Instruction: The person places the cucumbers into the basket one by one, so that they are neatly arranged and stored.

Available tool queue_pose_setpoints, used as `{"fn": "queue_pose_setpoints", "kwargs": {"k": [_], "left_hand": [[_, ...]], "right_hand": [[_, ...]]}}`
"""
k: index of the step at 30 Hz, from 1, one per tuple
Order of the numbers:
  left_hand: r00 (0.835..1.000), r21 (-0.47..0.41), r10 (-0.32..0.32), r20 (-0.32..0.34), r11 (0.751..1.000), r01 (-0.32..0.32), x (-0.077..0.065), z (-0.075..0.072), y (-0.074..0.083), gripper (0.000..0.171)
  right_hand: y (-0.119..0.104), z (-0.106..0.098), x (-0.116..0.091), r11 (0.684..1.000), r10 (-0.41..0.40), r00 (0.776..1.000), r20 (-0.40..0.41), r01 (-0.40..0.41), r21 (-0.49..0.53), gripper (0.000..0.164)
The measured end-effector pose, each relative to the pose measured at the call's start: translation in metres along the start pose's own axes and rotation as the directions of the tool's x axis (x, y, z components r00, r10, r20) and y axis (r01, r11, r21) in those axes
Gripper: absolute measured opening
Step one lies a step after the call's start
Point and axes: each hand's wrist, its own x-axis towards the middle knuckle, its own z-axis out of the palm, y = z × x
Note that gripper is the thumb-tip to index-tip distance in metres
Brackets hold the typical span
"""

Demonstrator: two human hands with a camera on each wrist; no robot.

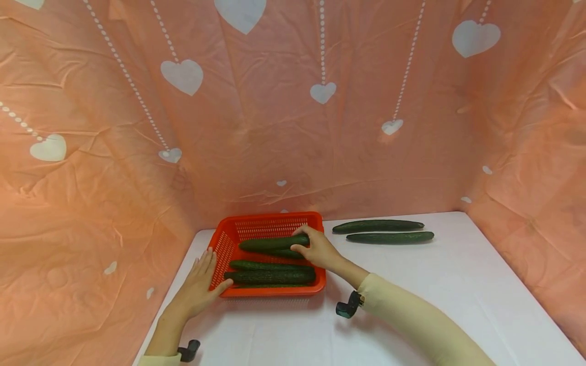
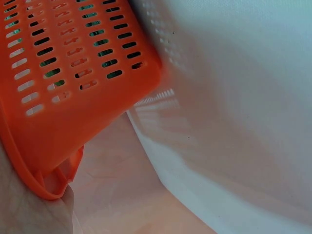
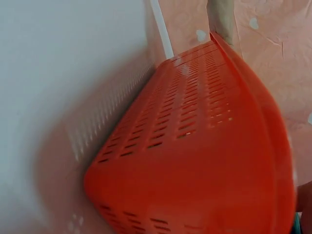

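A dark green cucumber (image 1: 267, 244) lies lengthwise across the back half of a red plastic basket (image 1: 274, 292), inside the walls, its left end free. Its right end is between the thumb and fingers of the right hand (image 1: 322, 250): the fingers curl over the far side and the thumb lies on the near side, so the hand grips it near that tip. The right wrist view mostly shows the basket's outer wall, and the grip is hidden there.

Just in front of the held piece, and partly covered by it, is a second cucumber (image 1: 286, 253); whether the two touch, I cannot tell. Nearer the front wall lie more cucumbers (image 1: 270, 277), side by side and roughly parallel to the rim.

The left hand (image 1: 197, 287) rests at the basket's front left corner, fingers straight along the left side and thumb stretched out over the front rim, near the left end of the front cucumbers. In the left wrist view, part of the palm is against the rim.

The basket stands on a white table (image 1: 403, 284). To its right, near the back edge, lie two loose cucumbers (image 1: 390, 238), nearly parallel and just apart. Behind hangs a pink cloth (image 1: 274, 127) printed with white hearts.
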Motion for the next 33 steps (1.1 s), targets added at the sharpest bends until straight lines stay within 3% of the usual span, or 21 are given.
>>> {"fn": "queue_pose_setpoints", "kwargs": {"k": [17,33], "left_hand": [[1.0,0.0,-0.015,0.022,1.0,0.015,0.0,-0.002,0.0,0.101],[1.0,-0.009,-0.004,0.019,1.0,0.004,0.001,-0.001,-0.003,0.101]], "right_hand": [[-0.007,0.022,0.019,0.998,0.068,0.995,0.067,-0.068,-0.006,0.029],[-0.005,0.033,0.026,0.999,0.051,0.994,0.099,-0.05,-0.014,0.026]]}}
